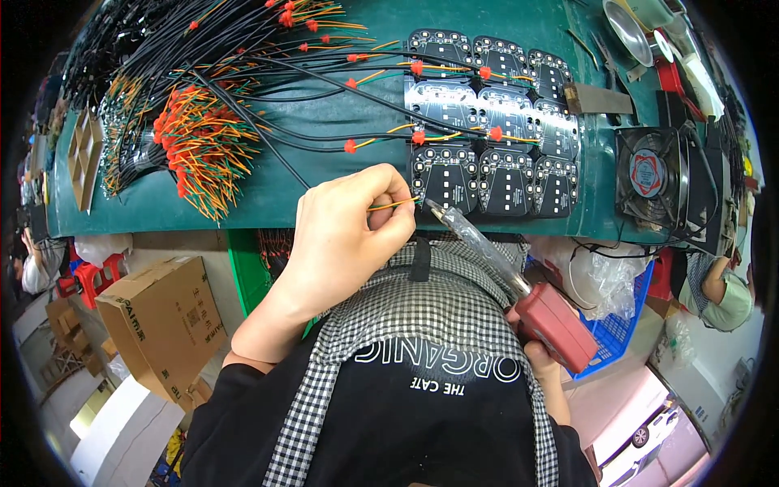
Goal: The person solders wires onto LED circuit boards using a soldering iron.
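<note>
My left hand (349,235) is closed in a pinch on a black cable (284,162), whose orange and green wire ends poke out past the fingertips. Those ends reach the lower left corner of a black circuit board (445,174) at the table's near edge. In my right hand (540,357), partly hidden behind the handle, is a soldering iron (560,325) with a dark red handle. Its tip points left at the same corner, close to the wire ends. More boards lie in rows behind, several with black cables and red connectors (497,134) lying across them.
A thick bundle of cables with red connectors (203,146) covers the table's left. To the right stand a black fan (652,174) and a metal block (599,100). A cardboard box (170,321) sits below left, a blue crate (621,333) below right.
</note>
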Demonstrator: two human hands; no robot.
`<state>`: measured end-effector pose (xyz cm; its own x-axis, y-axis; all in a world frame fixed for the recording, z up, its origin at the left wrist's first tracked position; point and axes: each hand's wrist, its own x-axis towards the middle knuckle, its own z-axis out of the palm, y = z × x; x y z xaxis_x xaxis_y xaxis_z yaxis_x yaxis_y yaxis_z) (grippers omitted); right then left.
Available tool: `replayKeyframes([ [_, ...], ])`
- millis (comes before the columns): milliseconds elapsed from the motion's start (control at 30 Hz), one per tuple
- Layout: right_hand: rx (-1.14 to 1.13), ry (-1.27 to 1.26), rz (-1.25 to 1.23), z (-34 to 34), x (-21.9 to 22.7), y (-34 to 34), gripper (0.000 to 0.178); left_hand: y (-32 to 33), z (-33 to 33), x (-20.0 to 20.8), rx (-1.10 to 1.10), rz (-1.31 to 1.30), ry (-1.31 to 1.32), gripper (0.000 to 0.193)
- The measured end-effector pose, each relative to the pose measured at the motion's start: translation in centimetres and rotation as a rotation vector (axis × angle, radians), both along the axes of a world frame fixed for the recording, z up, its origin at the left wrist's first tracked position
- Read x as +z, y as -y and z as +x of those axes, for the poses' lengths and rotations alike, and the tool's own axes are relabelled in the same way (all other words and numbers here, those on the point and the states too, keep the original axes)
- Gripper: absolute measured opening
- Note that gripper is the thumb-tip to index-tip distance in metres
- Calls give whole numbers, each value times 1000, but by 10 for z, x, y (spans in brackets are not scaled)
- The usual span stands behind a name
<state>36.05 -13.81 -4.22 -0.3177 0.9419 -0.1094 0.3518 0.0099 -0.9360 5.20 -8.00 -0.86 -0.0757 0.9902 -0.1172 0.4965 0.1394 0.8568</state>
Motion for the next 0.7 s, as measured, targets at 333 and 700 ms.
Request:
replayKeyframes([
  [333, 40, -20, 44, -13, 11, -14, 74, -1, 1, 2, 3, -14, -19, 8],
  [700, 95, 18, 69, -13, 14, -17, 75, -3, 1, 7, 5, -89, -89, 10],
])
